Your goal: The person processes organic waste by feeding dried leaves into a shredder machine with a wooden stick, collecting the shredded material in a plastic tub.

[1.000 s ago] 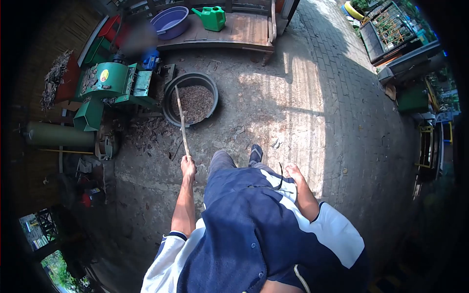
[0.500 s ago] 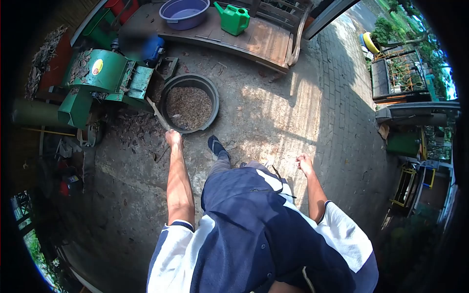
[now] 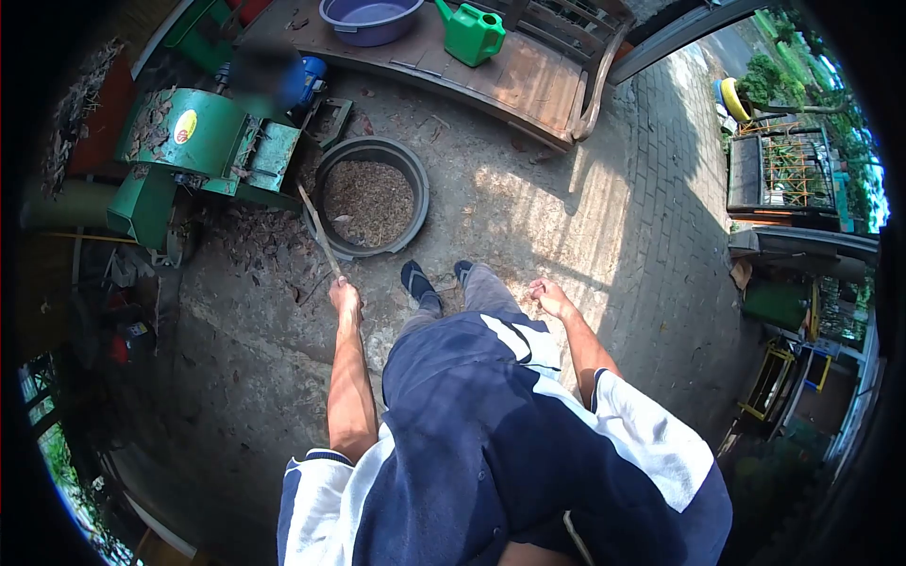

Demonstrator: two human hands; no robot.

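A thin stick is clamped at its lower end in the left hand — its grip curled tight around it — and slants up and away to the rim of a black tub of wood chips. Beyond the tub's far left side stands a green machine. The right hand hangs free beside the hip, fingers loosely curled on nothing.

Head-worn, looking steeply down over the torso at the ground; wide fisheye, dark edges probably hiding detail.
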